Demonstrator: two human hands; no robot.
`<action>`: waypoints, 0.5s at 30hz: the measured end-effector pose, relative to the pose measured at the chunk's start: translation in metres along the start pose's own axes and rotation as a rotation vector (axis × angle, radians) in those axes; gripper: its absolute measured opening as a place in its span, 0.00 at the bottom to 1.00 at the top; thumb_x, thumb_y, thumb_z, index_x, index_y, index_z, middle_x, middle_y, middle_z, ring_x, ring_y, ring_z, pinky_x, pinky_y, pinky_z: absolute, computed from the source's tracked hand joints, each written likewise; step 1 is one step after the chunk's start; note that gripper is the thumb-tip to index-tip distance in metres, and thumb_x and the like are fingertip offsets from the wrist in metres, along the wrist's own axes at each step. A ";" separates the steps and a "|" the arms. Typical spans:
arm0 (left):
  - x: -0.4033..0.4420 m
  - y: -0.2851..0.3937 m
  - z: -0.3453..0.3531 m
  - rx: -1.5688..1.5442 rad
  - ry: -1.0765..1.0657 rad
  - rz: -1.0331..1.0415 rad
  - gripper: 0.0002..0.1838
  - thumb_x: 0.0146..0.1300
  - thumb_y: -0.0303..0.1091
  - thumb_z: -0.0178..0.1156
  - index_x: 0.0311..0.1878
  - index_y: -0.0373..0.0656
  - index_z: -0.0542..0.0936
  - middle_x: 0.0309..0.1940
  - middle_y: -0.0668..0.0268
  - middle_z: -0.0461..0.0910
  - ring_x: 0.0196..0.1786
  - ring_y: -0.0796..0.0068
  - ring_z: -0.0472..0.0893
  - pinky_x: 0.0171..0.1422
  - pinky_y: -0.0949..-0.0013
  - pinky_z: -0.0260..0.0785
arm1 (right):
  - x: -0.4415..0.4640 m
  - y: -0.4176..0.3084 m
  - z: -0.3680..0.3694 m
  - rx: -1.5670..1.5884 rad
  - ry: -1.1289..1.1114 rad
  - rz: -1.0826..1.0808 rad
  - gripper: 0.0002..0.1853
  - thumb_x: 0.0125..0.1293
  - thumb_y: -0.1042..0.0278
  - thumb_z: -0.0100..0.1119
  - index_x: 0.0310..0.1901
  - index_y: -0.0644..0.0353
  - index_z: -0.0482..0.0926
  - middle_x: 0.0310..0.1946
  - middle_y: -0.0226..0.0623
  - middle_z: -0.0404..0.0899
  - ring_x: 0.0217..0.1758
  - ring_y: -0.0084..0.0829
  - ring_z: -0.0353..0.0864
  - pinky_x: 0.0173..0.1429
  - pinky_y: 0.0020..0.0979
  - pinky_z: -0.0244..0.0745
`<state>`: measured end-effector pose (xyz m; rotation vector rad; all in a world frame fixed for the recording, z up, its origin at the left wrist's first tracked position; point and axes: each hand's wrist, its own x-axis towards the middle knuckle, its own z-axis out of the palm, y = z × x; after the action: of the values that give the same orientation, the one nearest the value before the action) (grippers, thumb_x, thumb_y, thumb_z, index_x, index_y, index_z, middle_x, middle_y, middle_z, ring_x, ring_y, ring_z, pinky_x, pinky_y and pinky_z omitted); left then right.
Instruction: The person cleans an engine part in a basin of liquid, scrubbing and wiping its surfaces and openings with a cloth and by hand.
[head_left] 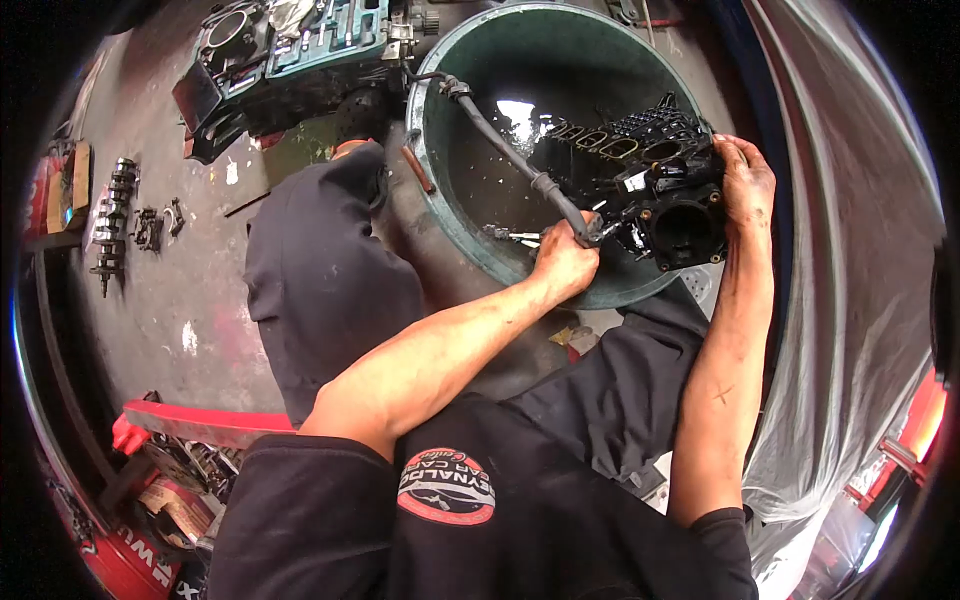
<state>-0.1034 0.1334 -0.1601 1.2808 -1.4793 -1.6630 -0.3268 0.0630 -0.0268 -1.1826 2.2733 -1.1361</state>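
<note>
A black engine intake manifold (pixel 645 160) rests tilted at the right side of a round green tub (pixel 455 215), its large round opening (pixel 688 232) toward me. My right hand (pixel 747 182) is closed on the manifold's outer right edge, fingers over the rim and thumb side up. My left hand (pixel 567 262) is wrapped round the lower end of a thick grey hose (pixel 515 155), close to the manifold's left side. The hose's tip is partly hidden by my fingers and dark parts. Dark liquid with a bright reflection lies in the tub.
An engine block (pixel 300 95) with a teal tool case (pixel 330 35) stands at upper left. A crankshaft (pixel 115 225) and small metal parts (pixel 150 228) lie on the floor. A red beam (pixel 205 422) is at lower left; plastic sheeting (pixel 850 230) hangs at right.
</note>
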 end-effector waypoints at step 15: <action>0.046 0.013 0.007 0.025 0.050 0.043 0.21 0.63 0.29 0.58 0.60 0.42 0.78 0.53 0.52 0.83 0.60 0.59 0.81 0.64 0.60 0.71 | 0.021 -0.025 0.003 0.161 0.188 0.028 0.12 0.59 0.67 0.72 0.42 0.65 0.85 0.38 0.34 0.86 0.42 0.24 0.80 0.52 0.25 0.71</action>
<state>-0.1298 0.0923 -0.1610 1.2858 -1.4922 -1.5778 -0.3244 0.0364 -0.0082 -1.0178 2.2728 -1.4442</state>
